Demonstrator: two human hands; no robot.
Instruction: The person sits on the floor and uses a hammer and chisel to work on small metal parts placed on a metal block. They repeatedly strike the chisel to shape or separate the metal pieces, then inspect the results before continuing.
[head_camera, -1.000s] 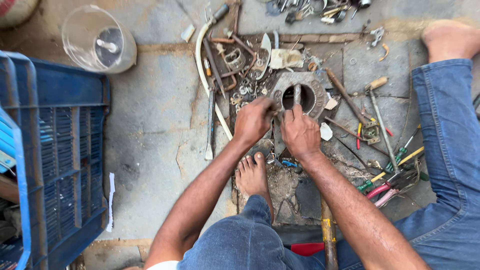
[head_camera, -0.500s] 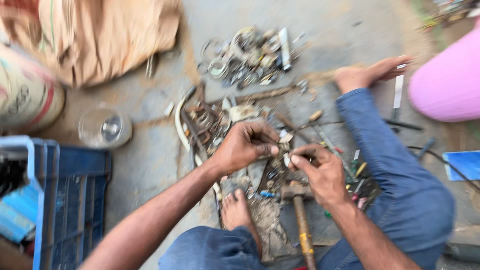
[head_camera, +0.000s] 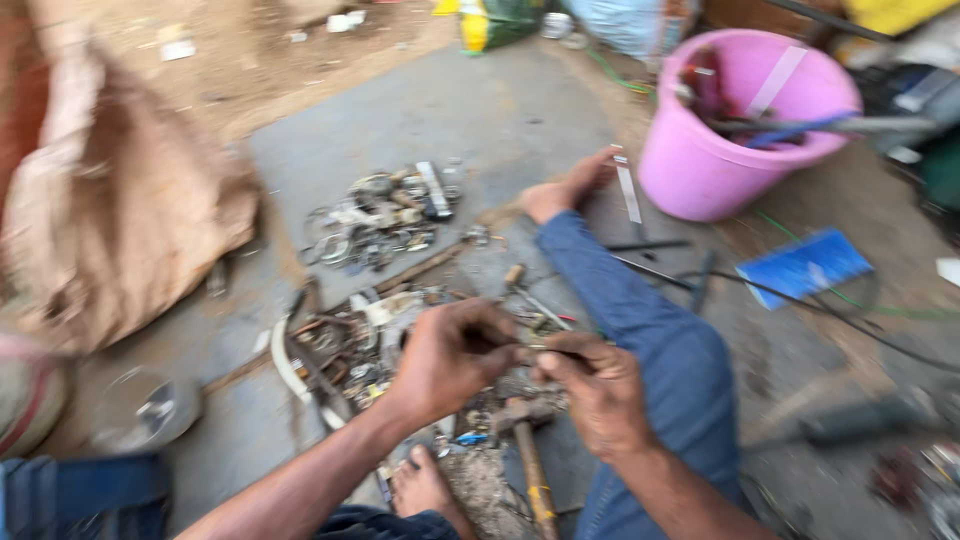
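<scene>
My left hand (head_camera: 450, 358) and my right hand (head_camera: 592, 390) meet in front of me, fingers closed together on a small thin metal piece (head_camera: 540, 349) that the blur makes hard to name. Below them a hammer (head_camera: 528, 450) with a wooden handle lies on the ground between my legs. A heap of scrap metal parts and wires (head_camera: 350, 355) spreads just beyond my left hand. My bare foot (head_camera: 420, 488) rests under the hands, and my other leg in blue jeans (head_camera: 640, 310) stretches out to the right.
A second pile of metal scrap (head_camera: 385, 215) lies farther out on the concrete. A pink bucket (head_camera: 745, 130) with tools stands at the upper right, a blue flat piece (head_camera: 805, 268) beside it. A brown sack (head_camera: 120, 210) sits left, a clear jar (head_camera: 145, 410) near a blue crate (head_camera: 85, 495).
My view has swung up and to the right, bringing the pink bucket in. My hands left the round metal part on the ground and now hold a small piece between them, raised.
</scene>
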